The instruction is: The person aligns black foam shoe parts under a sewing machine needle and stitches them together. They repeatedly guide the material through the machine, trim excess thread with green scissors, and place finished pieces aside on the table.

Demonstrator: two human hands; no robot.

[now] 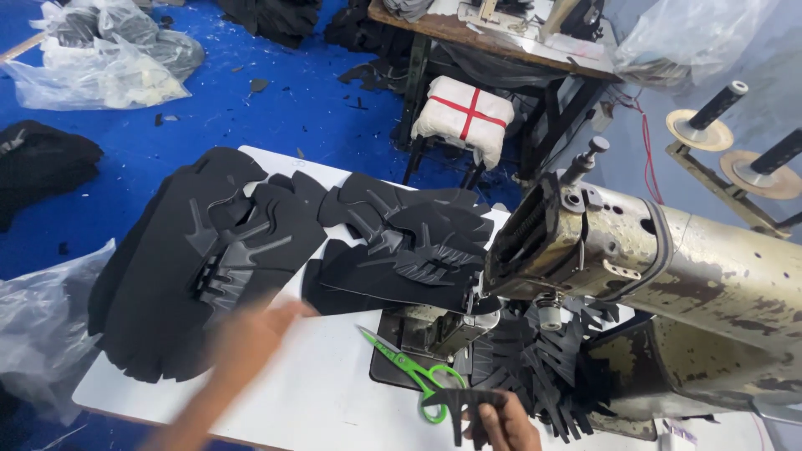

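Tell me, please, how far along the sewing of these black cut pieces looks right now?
Possibly done: a heap of black toothed pieces lies beside the worn sewing machine. In hand: the right hand pinches a small black comb-shaped piece near the green-handled scissors; the blurred left hand reaches toward the stack of black shaped panels. Left: that stack and another.

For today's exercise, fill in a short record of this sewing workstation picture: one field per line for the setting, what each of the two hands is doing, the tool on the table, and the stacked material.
Setting: white table with a worn sewing machine, blue floor beyond.
Left hand: blurred, open, reaching toward the black cut pieces stacked on the left.
Right hand: holds a small black comb-shaped piece at the table's near edge.
Tool: green-handled scissors lying flat beside the needle plate.
Other material: second pile of black pieces by the machine head.
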